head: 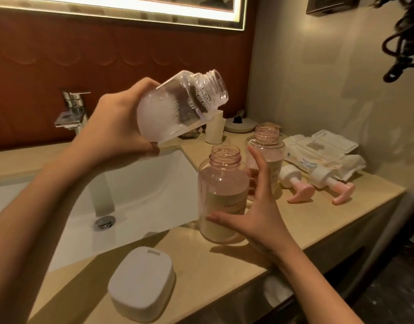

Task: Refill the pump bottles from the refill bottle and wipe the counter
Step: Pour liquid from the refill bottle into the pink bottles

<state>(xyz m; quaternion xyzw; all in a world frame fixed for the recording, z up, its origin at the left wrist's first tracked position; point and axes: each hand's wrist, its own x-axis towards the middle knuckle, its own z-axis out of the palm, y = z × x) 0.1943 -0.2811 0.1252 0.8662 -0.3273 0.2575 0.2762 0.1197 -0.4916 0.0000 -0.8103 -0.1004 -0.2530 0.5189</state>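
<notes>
My left hand grips a clear refill bottle, tilted with its open threaded mouth pointing up and right; foam and a little liquid lie inside. Below it two pink pump bottles stand uncapped on the beige counter. The near bottle holds pale liquid in its lower part, and my right hand rests against its right side with spread fingers and thumb across the front. The far bottle stands just behind. Two pink pump heads lie on the counter to the right.
A white sink with a chrome tap lies to the left. A white square lidded box sits near the front edge. An open pack of wet wipes, a small white cup and a round lid sit at the back.
</notes>
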